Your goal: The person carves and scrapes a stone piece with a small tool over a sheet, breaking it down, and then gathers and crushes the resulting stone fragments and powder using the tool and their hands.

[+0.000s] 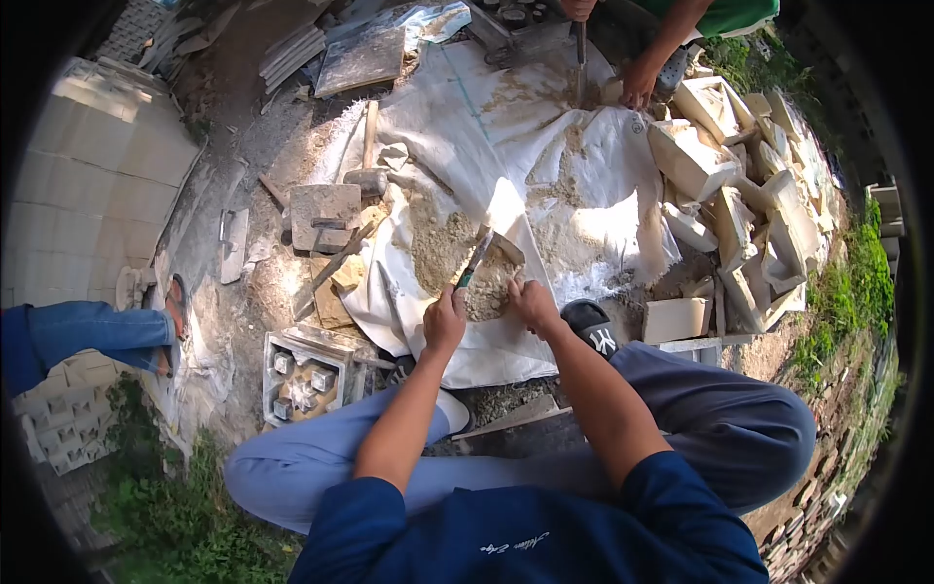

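Note:
My left hand (445, 319) is closed round the dark green grip of a hammer-like tool (474, 261). Its metal shaft slants up and away, and a brownish bar sits crosswise at the far end. Beside it, my right hand (532, 304) has its fingers closed at the edge of a pale, crusty chunk (489, 303). Between my knees lies a white sheet (506, 362), strewn with beige rubble (438, 243). Bright sun partly washes out the area just beyond the tool.
At upper right, another person's hand (639, 82) rests by pale pieces while their other hand grips a tool. Pale cast blocks (725, 170) are heaped on the right. Left are a mallet (367, 179), a square metal plate (325, 216) and a mould (304, 378). A bystander's leg (102, 329) shows far left.

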`<state>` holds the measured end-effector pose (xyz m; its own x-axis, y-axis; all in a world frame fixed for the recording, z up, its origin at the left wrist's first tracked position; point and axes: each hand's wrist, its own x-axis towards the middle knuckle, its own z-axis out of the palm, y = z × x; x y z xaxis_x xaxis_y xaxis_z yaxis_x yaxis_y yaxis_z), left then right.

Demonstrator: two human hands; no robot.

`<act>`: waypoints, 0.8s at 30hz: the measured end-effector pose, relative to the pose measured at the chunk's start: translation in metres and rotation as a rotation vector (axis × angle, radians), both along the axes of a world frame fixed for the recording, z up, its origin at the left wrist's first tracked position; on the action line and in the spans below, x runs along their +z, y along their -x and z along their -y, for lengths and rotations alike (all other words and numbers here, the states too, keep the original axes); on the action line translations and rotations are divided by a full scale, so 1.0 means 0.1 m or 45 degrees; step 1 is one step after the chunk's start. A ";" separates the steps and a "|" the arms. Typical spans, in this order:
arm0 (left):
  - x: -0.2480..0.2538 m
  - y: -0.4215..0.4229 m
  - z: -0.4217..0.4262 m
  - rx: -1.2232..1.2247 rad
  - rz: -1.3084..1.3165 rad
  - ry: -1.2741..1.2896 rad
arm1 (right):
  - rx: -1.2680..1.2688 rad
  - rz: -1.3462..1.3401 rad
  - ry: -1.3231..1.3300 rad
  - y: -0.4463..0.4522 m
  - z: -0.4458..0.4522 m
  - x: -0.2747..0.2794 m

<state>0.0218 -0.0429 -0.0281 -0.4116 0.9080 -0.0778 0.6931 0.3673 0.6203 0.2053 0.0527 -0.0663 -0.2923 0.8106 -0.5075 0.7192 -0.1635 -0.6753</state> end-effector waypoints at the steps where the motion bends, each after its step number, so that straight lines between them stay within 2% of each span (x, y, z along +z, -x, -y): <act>1: -0.09 0.00 -0.03 0.003 -0.021 0.036 | 0.000 0.007 -0.012 0.02 -0.02 -0.03; 2: -0.16 0.00 -0.04 0.005 -0.043 0.068 | 0.007 0.003 -0.016 0.03 -0.02 -0.06; 3: 0.02 -0.03 -0.07 -0.026 -0.038 0.280 | -0.003 0.011 0.000 0.04 -0.03 -0.03; 5: -0.07 0.03 -0.03 -0.040 -0.042 0.369 | -0.022 0.020 0.011 0.03 -0.02 0.03; 7: -0.08 0.05 -0.05 -0.044 0.027 0.501 | -0.058 -0.024 0.238 0.03 -0.08 0.27; 11: 0.00 -0.03 -0.09 0.056 0.044 0.418 | 0.007 0.030 0.097 0.06 -0.05 0.16; 13: -0.07 -0.06 -0.06 0.105 0.009 0.127 | 0.027 -0.053 -0.087 0.04 -0.01 0.13; 16: -0.14 -0.02 0.00 0.108 -0.066 0.174 | -0.012 0.002 0.087 0.03 -0.02 -0.01; 17: -0.13 0.01 0.04 0.076 -0.121 0.316 | -0.002 -0.001 0.079 0.06 -0.02 -0.05; 20: -0.13 0.06 0.07 0.055 -0.088 0.441 | 0.057 0.015 -0.091 0.09 0.04 -0.21; 21: -0.14 0.06 0.08 0.058 -0.087 0.441 | -0.037 0.009 -0.050 0.13 0.10 -0.15; 23: -0.14 0.05 0.10 0.118 -0.076 0.447 | -0.251 -0.034 0.283 0.29 0.19 0.45; 24: -0.10 0.06 0.11 0.121 -0.078 0.442 | -0.247 -0.036 0.279 0.38 0.26 0.37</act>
<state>0.0160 -0.0544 -0.0381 -0.5064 0.7891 -0.3475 0.6775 0.6135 0.4058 0.1672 0.0265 -0.0294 -0.1588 0.7246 -0.6706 0.6416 -0.4406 -0.6279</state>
